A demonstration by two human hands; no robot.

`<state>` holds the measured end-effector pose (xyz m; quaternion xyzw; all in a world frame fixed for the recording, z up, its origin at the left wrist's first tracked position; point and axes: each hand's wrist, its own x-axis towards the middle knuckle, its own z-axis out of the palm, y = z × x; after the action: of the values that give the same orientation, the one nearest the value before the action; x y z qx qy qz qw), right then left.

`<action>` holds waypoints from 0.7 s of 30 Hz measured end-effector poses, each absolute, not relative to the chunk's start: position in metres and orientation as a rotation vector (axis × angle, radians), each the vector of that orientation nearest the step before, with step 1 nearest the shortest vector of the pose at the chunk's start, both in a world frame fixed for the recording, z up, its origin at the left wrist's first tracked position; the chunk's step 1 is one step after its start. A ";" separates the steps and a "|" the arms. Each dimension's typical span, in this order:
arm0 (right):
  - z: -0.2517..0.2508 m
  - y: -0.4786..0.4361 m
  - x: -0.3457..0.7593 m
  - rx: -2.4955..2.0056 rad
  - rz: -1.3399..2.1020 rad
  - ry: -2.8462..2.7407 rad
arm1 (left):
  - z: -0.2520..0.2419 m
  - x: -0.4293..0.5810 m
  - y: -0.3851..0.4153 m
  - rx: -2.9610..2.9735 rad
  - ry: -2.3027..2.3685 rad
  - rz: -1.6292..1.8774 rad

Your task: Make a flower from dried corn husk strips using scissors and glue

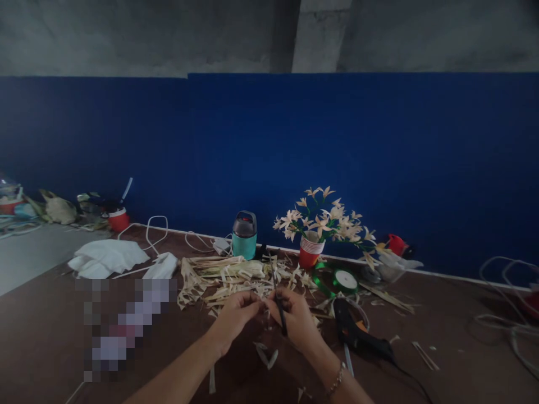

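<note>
My left hand (241,313) is closed in a pinch, its fingertips meeting those of my right hand. What it pinches is too small and dim to name. My right hand (295,318) is closed around dark scissors (282,314), whose blades point up and away from me. Just beyond both hands lies a heap of dry, pale husk strips (236,272). Below the hands, a few pale petal-like scraps (266,356) rest on the brown table (177,359).
A red cup (310,257) holds pale flowers (332,221). Near it are a green ribbon spool (345,280) and a black glue gun (362,334) with its cord. A teal bottle (244,245), white cloth (107,258) and blue wall (210,151) lie beyond. Cables (505,320) loop at right.
</note>
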<state>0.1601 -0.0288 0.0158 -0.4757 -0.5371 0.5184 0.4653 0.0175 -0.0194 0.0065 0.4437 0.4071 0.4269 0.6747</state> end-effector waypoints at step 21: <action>-0.001 -0.034 0.149 -1.008 1.476 -1.427 | 0.004 0.014 -0.015 1.054 0.964 1.237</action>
<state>0.1488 -0.0336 -0.0010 -0.4012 -0.5678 0.5874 0.4143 0.0144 -0.0146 0.0038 0.4519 0.4134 0.5305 0.5861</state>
